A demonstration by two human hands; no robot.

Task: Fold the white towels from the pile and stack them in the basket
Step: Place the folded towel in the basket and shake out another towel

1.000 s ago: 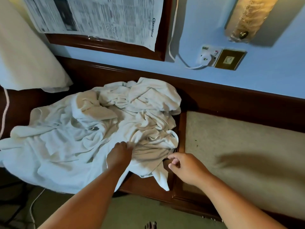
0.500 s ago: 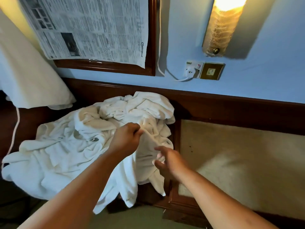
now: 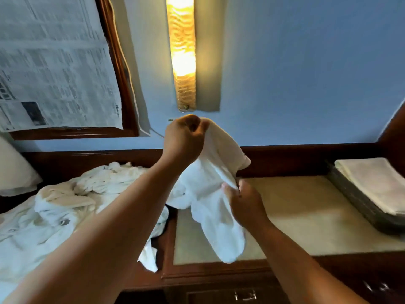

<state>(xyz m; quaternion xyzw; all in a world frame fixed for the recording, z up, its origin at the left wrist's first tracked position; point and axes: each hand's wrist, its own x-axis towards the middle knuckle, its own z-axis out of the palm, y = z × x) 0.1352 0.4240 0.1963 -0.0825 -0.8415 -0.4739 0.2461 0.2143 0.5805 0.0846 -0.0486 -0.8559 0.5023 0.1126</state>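
Observation:
A white towel (image 3: 213, 194) hangs in the air over the left part of the beige counter top (image 3: 302, 216). My left hand (image 3: 183, 140) grips its top corner, raised high in front of the wall. My right hand (image 3: 244, 204) pinches the towel's edge lower down, at mid height. The pile of crumpled white towels (image 3: 65, 207) lies at the left, partly behind my left forearm. At the right edge a dark basket (image 3: 359, 205) holds a folded white towel (image 3: 377, 183).
A lit wall lamp (image 3: 183, 53) hangs above my left hand. A newspaper (image 3: 50, 69) covers a wood-framed panel at upper left. A white pillow (image 3: 13, 170) sits at far left. Drawers with metal handles (image 3: 245, 295) run below the counter.
Both hands took hold of one towel on the pile and lifted it up and to the right, over the counter. The view tilted up and right, bringing the basket into sight.

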